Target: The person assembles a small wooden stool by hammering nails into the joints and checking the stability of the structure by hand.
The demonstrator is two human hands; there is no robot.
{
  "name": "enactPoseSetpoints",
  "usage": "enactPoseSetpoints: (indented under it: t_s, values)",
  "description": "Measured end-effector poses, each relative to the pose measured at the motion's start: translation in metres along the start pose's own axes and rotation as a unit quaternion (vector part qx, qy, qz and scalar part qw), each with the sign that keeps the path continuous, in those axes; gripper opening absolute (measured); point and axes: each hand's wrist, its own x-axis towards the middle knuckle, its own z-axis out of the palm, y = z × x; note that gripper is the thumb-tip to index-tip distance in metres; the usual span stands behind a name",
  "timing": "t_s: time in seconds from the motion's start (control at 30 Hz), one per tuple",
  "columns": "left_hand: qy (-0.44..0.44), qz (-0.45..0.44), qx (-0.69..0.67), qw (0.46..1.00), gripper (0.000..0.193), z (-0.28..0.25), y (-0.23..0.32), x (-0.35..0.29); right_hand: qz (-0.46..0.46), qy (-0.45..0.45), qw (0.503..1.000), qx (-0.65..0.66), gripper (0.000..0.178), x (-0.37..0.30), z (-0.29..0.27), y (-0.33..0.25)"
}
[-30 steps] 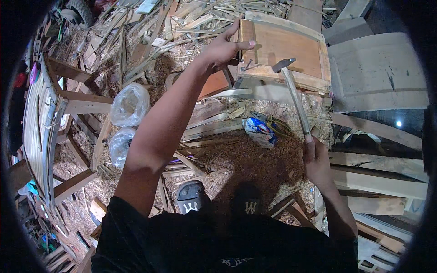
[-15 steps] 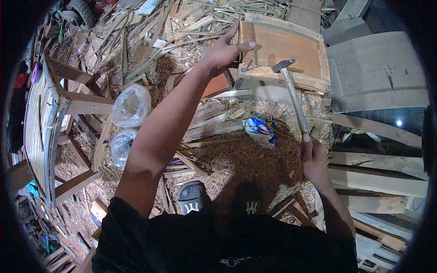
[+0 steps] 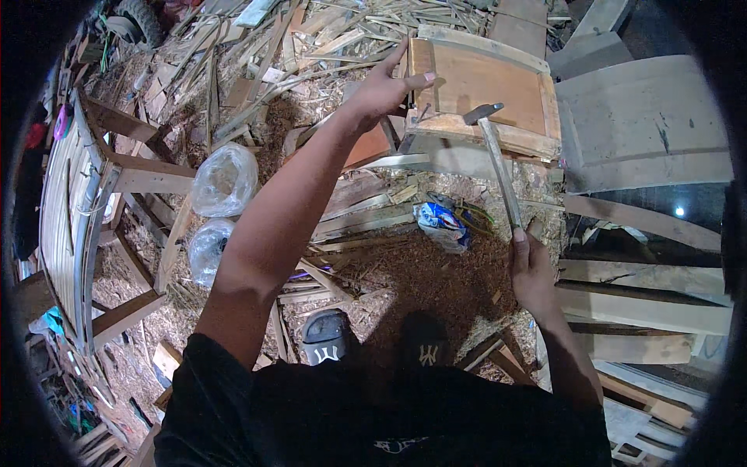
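Packaging, 3 items, all on sawdust floor among wood scraps.

1. Clear plastic bag [image 3: 225, 179]: upper left of centre, beside pale timber frame; bulging, rounded, see-through w/ whitish glare; contents can't tell.
2. Second clear plastic bag [image 3: 207, 251]: just below item 1, near it; smaller, crumpled, greyish-transparent.
3. Blue-white wrapper [image 3: 442, 225]: centre, crumpled flat pouch, blue w/ white patches; lies below wooden panel, left of hammer handle.

No signs, screens or separate labels seen.

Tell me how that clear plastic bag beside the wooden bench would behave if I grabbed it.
The clear plastic bag looks thin and crinkled, so it would probably crumple. It seems puffed, likely light. Resting on sawdust beside a second bag, it probably would not roll.
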Motion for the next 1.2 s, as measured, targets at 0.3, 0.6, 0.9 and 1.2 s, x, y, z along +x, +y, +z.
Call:
enactPoseSetpoints:
  t_s: [0.3, 0.6, 0.9, 1.2]
  values:
    - [-0.015, -0.01, 0.05, 0.999, 0.106, -0.003, 0.006, -0.007, 0.024, -0.012, 0.996, 0.088, 0.048, -0.002, 0.002, 0.004]
    - [-0.028, -0.029, 0.034, 0.999, 0.11, -0.009, 0.002, -0.006, 0.034, -0.066, 0.993, 0.094, 0.048, -0.001, -0.004, -0.044]
    - [-0.014, -0.006, 0.015, 1.0, 0.111, -0.004, 0.004, -0.007, 0.086, -0.002, 0.991, 0.104, 0.05, 0.003, -0.023, -0.038]
    - [-0.014, 0.008, -0.028, 0.999, 0.104, 0.005, 0.012, -0.014, -0.02, -0.057, 0.997, -0.051, 0.047, 0.011, -0.034, -0.027]
